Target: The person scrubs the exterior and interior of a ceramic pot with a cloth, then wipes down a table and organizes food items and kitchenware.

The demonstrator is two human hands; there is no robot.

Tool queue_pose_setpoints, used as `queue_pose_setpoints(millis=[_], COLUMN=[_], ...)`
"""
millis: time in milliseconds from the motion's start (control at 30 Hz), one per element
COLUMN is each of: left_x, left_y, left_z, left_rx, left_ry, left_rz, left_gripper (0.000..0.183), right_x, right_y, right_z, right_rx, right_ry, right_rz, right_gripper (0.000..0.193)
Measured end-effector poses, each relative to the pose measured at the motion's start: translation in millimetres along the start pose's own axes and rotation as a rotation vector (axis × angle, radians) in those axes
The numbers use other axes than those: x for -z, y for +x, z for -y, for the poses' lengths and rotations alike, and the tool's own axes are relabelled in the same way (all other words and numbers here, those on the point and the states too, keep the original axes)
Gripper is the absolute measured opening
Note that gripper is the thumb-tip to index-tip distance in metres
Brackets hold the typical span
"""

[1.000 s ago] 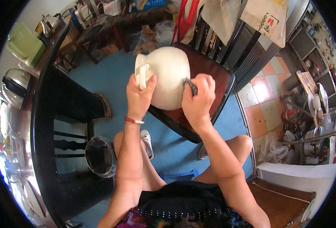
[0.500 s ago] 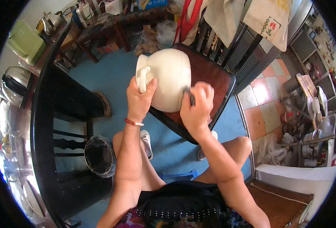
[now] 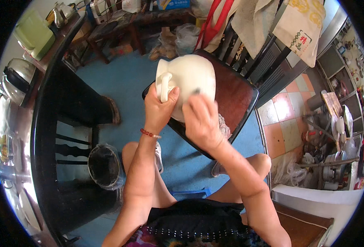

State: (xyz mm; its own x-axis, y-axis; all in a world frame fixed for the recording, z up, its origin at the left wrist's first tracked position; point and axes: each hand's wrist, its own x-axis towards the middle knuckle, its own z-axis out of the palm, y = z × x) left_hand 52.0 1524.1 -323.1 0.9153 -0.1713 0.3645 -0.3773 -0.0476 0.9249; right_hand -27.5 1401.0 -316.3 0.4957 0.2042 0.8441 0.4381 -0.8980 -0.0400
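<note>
Pale pot on the chair, both hands on the job

Biggest thing in play: the dark wooden chair (image 3: 237, 99), its reddish-brown seat serving as a bench, presumably because it puts the work at a good height between the knees. Next comes the rounded cream pot (image 3: 194, 74), lying over on its side toward the seat's left edge, mouth facing left; that tilt turns its curved wall upward, within easy reach. A pale cloth bag (image 3: 301, 37) hangs at the chair's back edge, seemingly out of the way.

Now the hands! The left hand (image 3: 159, 109) is clamped on the pot's mouth end, thumb pressed outside, fingers hidden (inside the rim or beneath, I cannot tell), a hold that likely stops the round body rolling. The right hand (image 3: 202, 121) is blurred, its fingers drawn together at the wall, and past them a small dark pad (image 3: 197, 91) just peeks out; it looks pinched there. Beside that wrist, a crumpled cloth (image 3: 224, 126) sits by the seat's near-right edge, handy. Smaller, the loop handle (image 3: 164, 87) stands clear above the left thumb. Smallest, a red beaded bracelet (image 3: 149, 133) circles the left wrist.
</note>
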Motion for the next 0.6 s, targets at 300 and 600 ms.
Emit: queue_pose_setpoints(millis=[300,600], left_x=[6.7,8.9], left_y=[-2.6,-6.6], left_z=[4.8,10.5], left_rx=[-0.032,0.001], left_ry=[-0.048,-0.083], left_rz=[0.015,0.026], left_gripper=[0.039,0.041], right_x=[0.9,-18.1], right_y=[-27.9,67.2], right_z=[13.2,-101.5], right_rx=[0.056,-0.774], right_ry=[0.013,0.478], right_rz=[0.034,0.139], right_gripper=[0.019,0.017])
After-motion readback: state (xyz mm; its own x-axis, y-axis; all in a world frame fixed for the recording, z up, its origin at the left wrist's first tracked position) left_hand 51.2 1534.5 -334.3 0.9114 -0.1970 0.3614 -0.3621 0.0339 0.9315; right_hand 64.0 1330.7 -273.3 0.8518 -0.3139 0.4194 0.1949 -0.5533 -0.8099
